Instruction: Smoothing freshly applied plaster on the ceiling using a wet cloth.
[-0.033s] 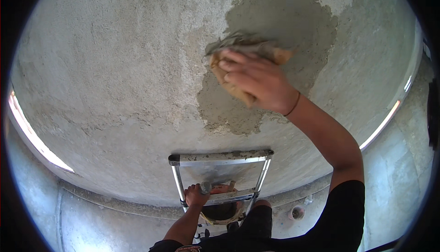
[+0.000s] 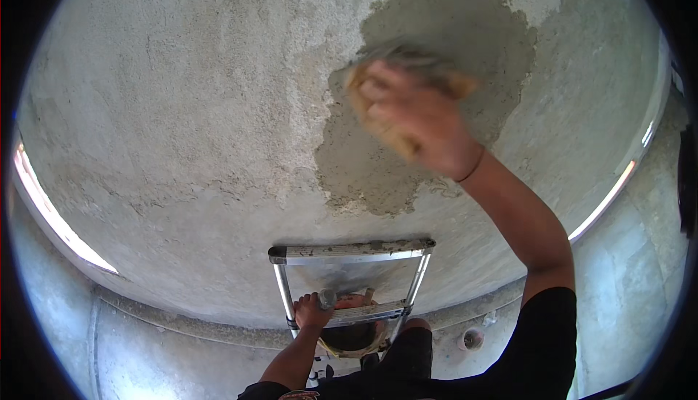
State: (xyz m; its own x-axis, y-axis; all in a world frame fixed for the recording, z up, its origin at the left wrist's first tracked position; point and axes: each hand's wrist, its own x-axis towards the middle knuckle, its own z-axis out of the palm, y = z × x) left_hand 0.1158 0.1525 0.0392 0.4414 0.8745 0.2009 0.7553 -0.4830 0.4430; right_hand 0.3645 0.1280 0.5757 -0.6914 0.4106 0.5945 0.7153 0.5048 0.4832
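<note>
My right hand (image 2: 418,113), blurred by motion, presses a crumpled brown rag (image 2: 356,87) against the wall; I cannot tell whether it is cloth or paper. Dark wet mortar is bunched along the rag's upper edge. Around it spreads a patch of wet grey mortar (image 2: 465,14) on the rough wall. Low down, my left hand (image 2: 311,310) is closed at the left end of a rung of the metal ladder (image 2: 356,253). Beside its thumb side sticks out a grey round-ended object (image 2: 327,299), mostly hidden.
The ladder's top bar is close to the wall (image 2: 182,109). Behind its lower rung stands a reddish bucket (image 2: 351,336) with dark contents. A small container (image 2: 472,339) sits on the floor at right. Bright narrow openings (image 2: 62,229) show at both sides.
My right hand and the brown rag have shifted slightly to the right across the wet mortar. My left hand stays at the ladder.
</note>
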